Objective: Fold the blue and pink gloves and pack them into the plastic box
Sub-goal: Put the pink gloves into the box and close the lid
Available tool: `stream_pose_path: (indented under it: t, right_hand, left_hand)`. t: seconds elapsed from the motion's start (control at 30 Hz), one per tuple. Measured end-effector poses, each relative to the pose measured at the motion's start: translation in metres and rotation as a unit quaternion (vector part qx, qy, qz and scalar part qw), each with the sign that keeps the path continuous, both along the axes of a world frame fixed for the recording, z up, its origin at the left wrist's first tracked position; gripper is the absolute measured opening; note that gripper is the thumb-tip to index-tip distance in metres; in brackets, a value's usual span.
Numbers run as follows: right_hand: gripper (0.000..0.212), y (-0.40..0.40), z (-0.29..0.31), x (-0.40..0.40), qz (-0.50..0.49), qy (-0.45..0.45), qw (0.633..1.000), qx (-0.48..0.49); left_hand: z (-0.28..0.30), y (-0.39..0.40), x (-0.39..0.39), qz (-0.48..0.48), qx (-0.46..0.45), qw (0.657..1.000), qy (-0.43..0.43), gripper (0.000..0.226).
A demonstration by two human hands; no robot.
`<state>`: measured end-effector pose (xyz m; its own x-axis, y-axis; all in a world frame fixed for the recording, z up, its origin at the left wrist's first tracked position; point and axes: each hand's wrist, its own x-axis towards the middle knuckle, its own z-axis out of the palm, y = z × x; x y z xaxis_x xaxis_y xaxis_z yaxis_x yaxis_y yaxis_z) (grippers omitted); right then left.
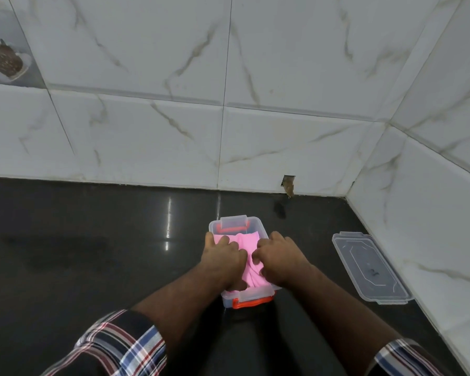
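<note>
Both hands are down in the clear rectangular plastic box with orange clips (251, 297), tamping so its contents sit flat. The left hand (223, 257) and the right hand (278, 257) press the folded pink fabric glove (246, 244) with bent fingers, perhaps pinching. No blue glove shows. The clear plastic lid (369, 267) waits aside for closing.

Hidden under the hands
Both hands (223, 256) cover much of the pink glove (246, 246); perhaps the blue one lies beneath, unseen

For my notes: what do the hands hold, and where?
Both hands, left and right, press the pink glove into the box, fingers curled on its middle.
</note>
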<state>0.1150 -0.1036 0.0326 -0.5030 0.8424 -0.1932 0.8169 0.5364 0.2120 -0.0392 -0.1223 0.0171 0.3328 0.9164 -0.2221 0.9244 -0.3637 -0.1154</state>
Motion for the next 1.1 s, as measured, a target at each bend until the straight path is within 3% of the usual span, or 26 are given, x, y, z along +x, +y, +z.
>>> stream_pose_path:
  t: [0.17, 0.3, 0.4, 0.47, 0.57, 0.77, 0.93, 1.1]
  right_hand:
    - [0.030, -0.002, -0.003, -0.003, -0.028, 0.026, 0.999, -0.008]
    - [0.027, -0.007, 0.008, -0.003, -0.071, 0.062, 0.995, -0.019]
    - [0.028, -0.010, 0.016, -0.011, -0.117, 0.139, 0.983, 0.015]
    - [0.027, -0.014, 0.017, -0.022, -0.120, 0.202, 0.972, 0.020]
    - [0.031, -0.022, 0.010, -0.041, -0.096, 0.242, 0.964, -0.047]
    - [0.036, -0.032, -0.010, -0.047, -0.101, 0.173, 0.967, -0.159]
    - [0.036, -0.028, -0.003, -0.048, -0.116, 0.175, 0.969, -0.128]
    - [0.034, -0.026, 0.000, -0.052, -0.167, 0.178, 0.963, -0.115]
  left_hand:
    - [0.000, 0.000, -0.004, 0.013, -0.020, 1.000, -0.017, 0.065]
    - [0.026, 0.002, -0.016, 0.039, -0.088, 0.992, -0.084, 0.036]
    - [0.038, 0.009, -0.034, 0.028, -0.075, 0.988, -0.135, 0.029]
    - [0.041, 0.012, -0.045, 0.009, -0.059, 0.992, -0.112, 0.038]
    - [0.037, 0.013, -0.055, -0.017, -0.065, 0.996, -0.065, 0.042]
    - [0.021, 0.004, -0.065, -0.046, -0.046, 0.997, -0.050, 0.047]
    - [0.021, -0.001, -0.068, -0.043, -0.046, 0.997, -0.040, 0.038]
    - [0.023, -0.010, -0.063, 0.002, -0.090, 0.988, -0.126, 0.039]
